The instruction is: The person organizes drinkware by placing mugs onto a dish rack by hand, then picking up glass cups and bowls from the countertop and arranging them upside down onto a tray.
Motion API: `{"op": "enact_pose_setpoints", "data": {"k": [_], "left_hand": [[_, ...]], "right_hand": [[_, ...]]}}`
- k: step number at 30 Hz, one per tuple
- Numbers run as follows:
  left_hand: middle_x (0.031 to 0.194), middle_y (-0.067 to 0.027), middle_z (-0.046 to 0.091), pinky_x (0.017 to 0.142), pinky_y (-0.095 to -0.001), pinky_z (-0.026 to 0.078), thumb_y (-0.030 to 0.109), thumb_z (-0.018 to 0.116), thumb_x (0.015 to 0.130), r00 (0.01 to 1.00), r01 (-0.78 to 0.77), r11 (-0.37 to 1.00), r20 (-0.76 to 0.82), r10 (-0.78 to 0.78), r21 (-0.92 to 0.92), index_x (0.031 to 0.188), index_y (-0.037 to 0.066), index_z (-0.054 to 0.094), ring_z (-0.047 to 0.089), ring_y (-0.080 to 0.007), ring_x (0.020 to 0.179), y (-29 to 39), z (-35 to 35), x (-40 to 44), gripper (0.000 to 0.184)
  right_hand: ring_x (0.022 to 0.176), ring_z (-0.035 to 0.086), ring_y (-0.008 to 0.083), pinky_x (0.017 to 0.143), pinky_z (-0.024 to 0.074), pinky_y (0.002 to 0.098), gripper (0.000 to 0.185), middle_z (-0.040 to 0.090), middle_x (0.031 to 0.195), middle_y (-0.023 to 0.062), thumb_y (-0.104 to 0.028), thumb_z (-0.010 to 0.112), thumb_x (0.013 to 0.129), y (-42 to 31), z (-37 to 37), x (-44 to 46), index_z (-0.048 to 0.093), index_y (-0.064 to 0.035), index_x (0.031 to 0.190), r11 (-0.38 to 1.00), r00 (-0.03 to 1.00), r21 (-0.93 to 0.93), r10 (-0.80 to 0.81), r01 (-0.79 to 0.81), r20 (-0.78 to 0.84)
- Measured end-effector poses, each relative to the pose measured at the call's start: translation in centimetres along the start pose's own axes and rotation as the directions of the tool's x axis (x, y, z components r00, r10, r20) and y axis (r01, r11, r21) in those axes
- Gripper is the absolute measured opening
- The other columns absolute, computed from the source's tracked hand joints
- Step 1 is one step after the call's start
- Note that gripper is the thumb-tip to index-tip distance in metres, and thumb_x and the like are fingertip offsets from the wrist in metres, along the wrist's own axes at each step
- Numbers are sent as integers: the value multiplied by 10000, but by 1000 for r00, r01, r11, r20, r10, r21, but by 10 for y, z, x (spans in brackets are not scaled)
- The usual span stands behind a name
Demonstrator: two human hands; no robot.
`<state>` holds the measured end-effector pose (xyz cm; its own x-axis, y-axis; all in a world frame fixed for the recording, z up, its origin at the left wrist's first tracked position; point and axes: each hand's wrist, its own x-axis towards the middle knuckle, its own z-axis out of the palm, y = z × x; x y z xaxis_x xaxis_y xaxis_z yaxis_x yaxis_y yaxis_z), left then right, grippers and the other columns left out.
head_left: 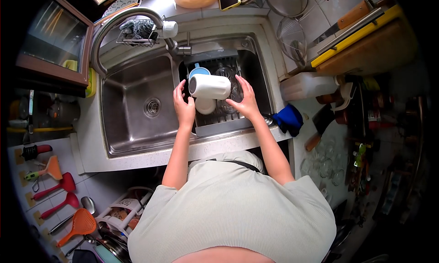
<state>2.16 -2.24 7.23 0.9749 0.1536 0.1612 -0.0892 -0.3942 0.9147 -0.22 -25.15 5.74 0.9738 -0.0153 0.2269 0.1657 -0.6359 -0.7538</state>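
A white cylindrical cup lies sideways above the drying rack, its grey round end facing left. My left hand is beside that end, fingers apart, with a small gap to it. At the other end my right hand is spread open, its thumb close to the cup; whether it touches I cannot tell. Behind the white cup shows a light blue mug, partly hidden. Under it a second white cup sits in the rack, near some clear glassware.
The left sink basin has a curved faucet over it. A blue cloth lies at the right counter edge, near a cleaver. Strainers and a yellow-edged cutting board stand along the right wall.
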Motion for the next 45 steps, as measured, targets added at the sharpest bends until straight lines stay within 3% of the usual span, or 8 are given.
{"op": "enact_pose_setpoints", "data": {"k": [4, 5, 8, 14, 23, 24, 36, 45], "left_hand": [[1204, -89, 549, 947, -338, 437, -88, 491, 774, 999, -34, 999, -32, 33, -42, 1204, 55, 557, 546, -225, 1092, 32, -11, -9, 458], [1054, -69, 592, 856, -312, 454, -67, 506, 775, 994, -79, 994, -84, 72, -77, 1104, 62, 607, 569, -204, 952, 40, -10, -11, 368], [1006, -57, 598, 803, -293, 471, -75, 506, 777, 997, -17, 983, 65, 29, -184, 1067, 56, 617, 587, -175, 876, 52, -11, -21, 338], [982, -53, 601, 727, -264, 490, -83, 514, 777, 928, -125, 961, 313, 201, -246, 1011, 61, 641, 587, -152, 818, 60, 6, -46, 303], [974, -65, 612, 701, -267, 501, -67, 519, 780, 716, -148, 931, 613, 333, -334, 981, 44, 648, 605, -157, 815, 83, 36, -100, 263], [992, -54, 602, 738, -242, 473, -47, 519, 823, 676, -141, 938, 662, 325, -318, 1000, 22, 638, 585, -127, 839, 87, 37, -106, 225], [987, -67, 609, 731, -264, 496, -71, 505, 768, 372, -266, 871, 790, 488, -413, 983, 26, 648, 595, -154, 830, 124, 89, -195, 276], [999, -88, 612, 763, -284, 488, -50, 522, 793, 216, -243, 879, 861, 461, -409, 998, 42, 638, 612, -211, 839, 181, 135, -300, 253]], "right_hand": [[1288, 389, 320, 1086, 303, 396, 828, 425, 1380, 152, -231, 774, 697, -8, -18, -16, 365, -82, 1402, 999, 995, 26, 39, -37, -89], [1284, 395, 317, 1082, 308, 393, 810, 428, 1376, 151, -215, 766, 708, -10, -22, -20, 368, -79, 1400, 998, 993, 33, 54, -51, -106], [1259, 416, 325, 1063, 329, 395, 777, 444, 1356, 151, -174, 753, 717, -16, -26, -34, 374, -86, 1390, 994, 977, 77, 96, -83, -191], [1211, 474, 311, 1037, 362, 377, 682, 505, 1292, 161, -98, 720, 752, -40, -28, -72, 410, -65, 1358, 966, 904, 189, 234, -176, -358], [1165, 519, 308, 1012, 381, 370, 513, 570, 1235, 137, -103, 691, 775, -51, -44, -160, 516, -42, 1253, 945, 778, 187, 327, -268, -536], [1158, 527, 305, 1007, 388, 368, 506, 573, 1228, 138, -97, 690, 774, -50, -47, -168, 520, -39, 1248, 946, 762, 189, 325, -265, -560], [1174, 528, 276, 1015, 395, 358, 455, 566, 1229, 145, -46, 643, 813, -56, -107, -270, 506, -13, 1246, 930, 583, 244, 363, -274, -727], [1156, 530, 281, 987, 398, 362, 436, 574, 1226, 121, -92, 642, 819, -58, -186, -384, 531, -41, 1237, 903, 476, 175, 363, -393, -801]]}}
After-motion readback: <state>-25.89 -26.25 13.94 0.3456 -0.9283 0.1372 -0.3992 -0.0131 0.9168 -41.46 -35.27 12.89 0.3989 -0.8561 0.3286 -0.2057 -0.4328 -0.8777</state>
